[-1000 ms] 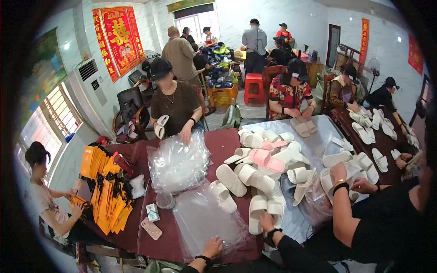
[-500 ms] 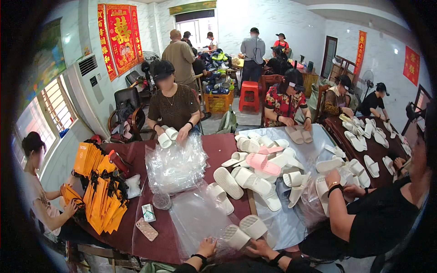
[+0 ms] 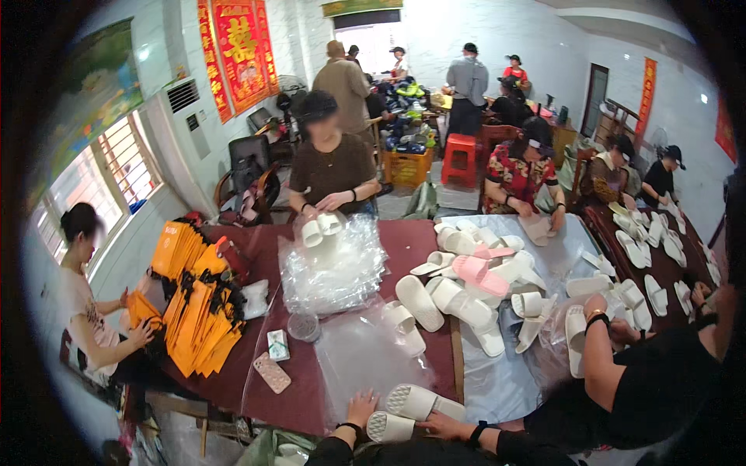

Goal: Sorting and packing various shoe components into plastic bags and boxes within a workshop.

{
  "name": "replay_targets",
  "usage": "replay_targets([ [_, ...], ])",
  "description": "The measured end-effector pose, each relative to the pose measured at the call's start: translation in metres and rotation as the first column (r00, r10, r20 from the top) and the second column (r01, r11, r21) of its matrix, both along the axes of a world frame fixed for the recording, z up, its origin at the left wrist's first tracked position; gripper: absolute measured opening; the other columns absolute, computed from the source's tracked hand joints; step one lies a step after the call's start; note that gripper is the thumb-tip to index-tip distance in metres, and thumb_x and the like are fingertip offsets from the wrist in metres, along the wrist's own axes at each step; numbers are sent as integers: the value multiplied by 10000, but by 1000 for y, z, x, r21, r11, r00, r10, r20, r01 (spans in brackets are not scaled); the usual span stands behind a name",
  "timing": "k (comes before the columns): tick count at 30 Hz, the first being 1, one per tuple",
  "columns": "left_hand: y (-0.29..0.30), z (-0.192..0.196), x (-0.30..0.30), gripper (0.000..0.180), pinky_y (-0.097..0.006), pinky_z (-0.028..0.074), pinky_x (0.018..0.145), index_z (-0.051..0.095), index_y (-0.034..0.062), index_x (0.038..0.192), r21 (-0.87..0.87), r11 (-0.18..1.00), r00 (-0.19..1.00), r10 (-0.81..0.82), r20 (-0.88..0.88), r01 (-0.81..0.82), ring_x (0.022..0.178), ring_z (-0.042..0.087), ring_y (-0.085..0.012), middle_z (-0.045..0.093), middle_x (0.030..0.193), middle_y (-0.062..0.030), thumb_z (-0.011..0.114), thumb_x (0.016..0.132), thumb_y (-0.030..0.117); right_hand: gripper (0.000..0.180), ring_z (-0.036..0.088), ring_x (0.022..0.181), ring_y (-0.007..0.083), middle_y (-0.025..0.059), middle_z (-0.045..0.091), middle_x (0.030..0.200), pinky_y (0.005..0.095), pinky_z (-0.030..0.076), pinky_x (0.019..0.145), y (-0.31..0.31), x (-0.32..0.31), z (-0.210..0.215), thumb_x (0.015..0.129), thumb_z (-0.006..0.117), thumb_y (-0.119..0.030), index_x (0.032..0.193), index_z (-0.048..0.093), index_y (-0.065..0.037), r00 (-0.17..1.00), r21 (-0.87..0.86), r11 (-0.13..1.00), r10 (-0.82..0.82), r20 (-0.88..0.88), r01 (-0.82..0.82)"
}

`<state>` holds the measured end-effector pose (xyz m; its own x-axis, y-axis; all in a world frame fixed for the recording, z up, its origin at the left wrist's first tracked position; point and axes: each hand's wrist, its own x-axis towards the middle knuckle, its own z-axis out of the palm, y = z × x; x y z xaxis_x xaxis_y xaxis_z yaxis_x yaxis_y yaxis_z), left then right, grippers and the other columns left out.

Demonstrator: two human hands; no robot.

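White slide slippers [image 3: 412, 401] are shifting left, toward the left hand [image 3: 361, 408]; right hand [image 3: 440, 426] is gripping the pair from the heel side, at the near edge of the clear plastic bag [image 3: 359, 356]. Left fingers are resting there, can't tell if pinching. Clinging film could be snagging toes.

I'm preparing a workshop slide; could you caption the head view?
Left hand on clear plastic, right hand holding two white slippers, at a maroon table.

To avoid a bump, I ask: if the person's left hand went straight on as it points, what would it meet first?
The left hand would probably meet the clear plastic sheeting just ahead; whether they touch now is unclear.
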<state>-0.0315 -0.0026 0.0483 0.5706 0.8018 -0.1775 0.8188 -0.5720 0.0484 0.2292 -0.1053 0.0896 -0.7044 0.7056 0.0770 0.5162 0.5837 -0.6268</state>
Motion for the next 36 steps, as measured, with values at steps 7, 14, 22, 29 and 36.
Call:
replay_targets([
  [7, 29, 3, 10, 374, -414, 340, 938, 426, 85, 1212, -141, 985, 902, 152, 404, -103, 1109, 422, -331, 448, 1228, -149, 367, 888, 263, 435, 341, 1186, 326, 150, 455, 1215, 419, 239, 996, 13, -13, -3, 775, 598, -256, 1164, 501, -88, 994, -69, 995, 83, 67, -79],
  [14, 31, 32, 20, 373, -405, 319, 947, 429, 87, 1225, -207, 974, 837, 188, 513, -91, 1136, 410, -311, 458, 1215, -158, 364, 893, 245, 319, 511, 996, 295, 149, 563, 1028, 389, 382, 871, 27, -23, -5, 767, 591, -193, 1050, 560, -50, 964, -171, 985, -78, -253, 34],
  [22, 11, 46, 13, 418, -509, 311, 904, 422, 131, 1238, 31, 998, 911, -56, 410, 47, 1145, 386, -341, 424, 1254, -133, 443, 824, 188, 297, 554, 838, 147, 87, 618, 918, 284, 430, 751, 35, -3, -23, 837, 528, -228, 1045, 559, -18, 880, -593, 794, -371, -296, 136],
  [29, 9, 30, 2, 526, -512, 328, 889, 419, 155, 1248, 34, 999, 933, -52, 356, 42, 1171, 342, -348, 335, 1312, -148, 509, 732, 114, 311, 539, 745, 93, 24, 630, 843, 234, 437, 688, 29, 16, 25, 837, 557, -240, 1036, 582, -2, 763, -711, 625, -616, -196, 322],
  [36, -1, 24, 6, 526, -478, 385, 829, 433, 117, 1230, 43, 991, 949, 108, 297, -126, 1099, 415, -336, 369, 1265, -171, 499, 711, 59, 338, 549, 826, 123, 53, 627, 926, 265, 429, 756, 31, 14, -9, 817, 578, -257, 1063, 576, -25, 779, -681, 639, -606, -158, 359],
])
